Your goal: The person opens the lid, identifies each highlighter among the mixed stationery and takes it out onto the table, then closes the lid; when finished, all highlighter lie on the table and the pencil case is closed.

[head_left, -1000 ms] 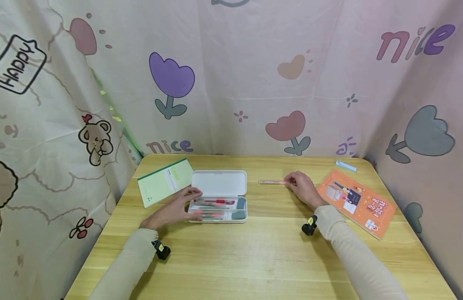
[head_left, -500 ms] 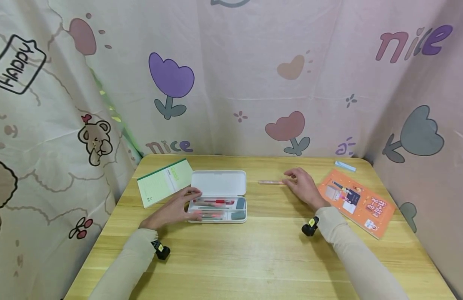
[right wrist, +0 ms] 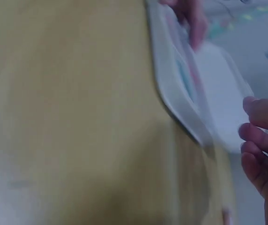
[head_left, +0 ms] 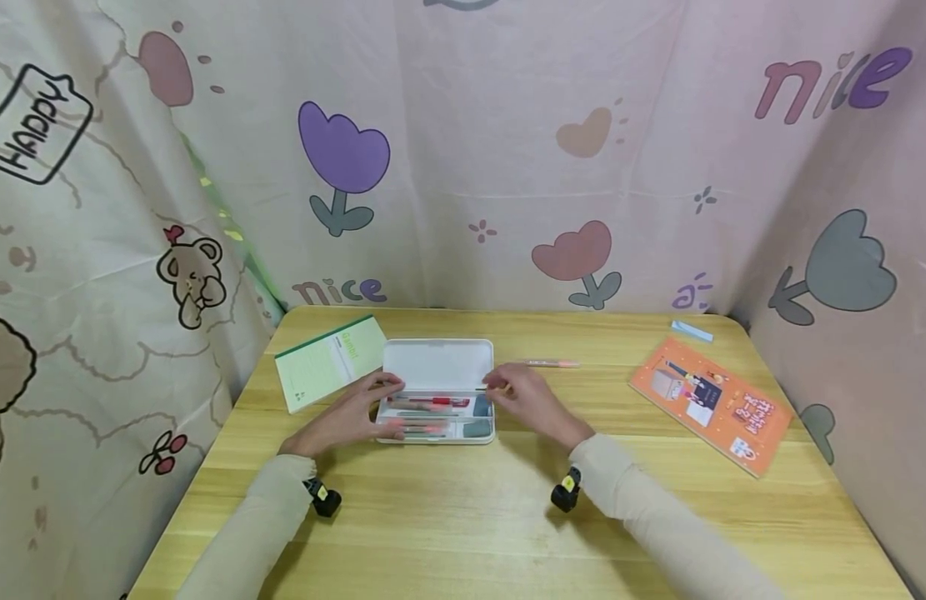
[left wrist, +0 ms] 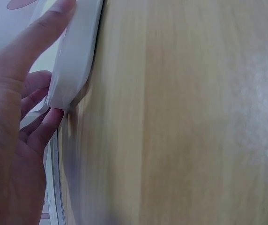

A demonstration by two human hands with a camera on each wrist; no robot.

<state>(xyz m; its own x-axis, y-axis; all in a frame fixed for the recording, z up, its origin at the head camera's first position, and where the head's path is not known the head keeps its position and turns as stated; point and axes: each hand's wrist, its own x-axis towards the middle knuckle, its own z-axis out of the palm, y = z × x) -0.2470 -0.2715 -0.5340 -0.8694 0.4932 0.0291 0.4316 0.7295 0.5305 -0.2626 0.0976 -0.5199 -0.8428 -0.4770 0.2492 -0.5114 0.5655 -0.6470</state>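
Observation:
A white pencil case (head_left: 437,364) lies with its lid back in the head view. Inside it are several pens, one of them a red pen (head_left: 449,402), and grey-blue pieces at the right end. My left hand (head_left: 348,418) grips the case's left end, thumb at the front edge and fingers at the back; its thumb (left wrist: 38,40) crosses the rim in the left wrist view. Over the case's right end hovers my right hand (head_left: 536,402). Its thumb and curled fingertips (right wrist: 249,132) look apart, with nothing seen between them. A pale pen with a pinkish end (head_left: 560,363) lies beyond that hand.
A green notebook (head_left: 323,367) lies at the back left, right beside the case. At the right lie an orange booklet (head_left: 733,408) and a small light-blue strip (head_left: 691,332). Printed curtains rise behind and at both sides of the wooden table (head_left: 463,517).
My right hand has left the pale pen and moved left to the case's right end. The pen stays on the table. My left hand keeps its place on the case.

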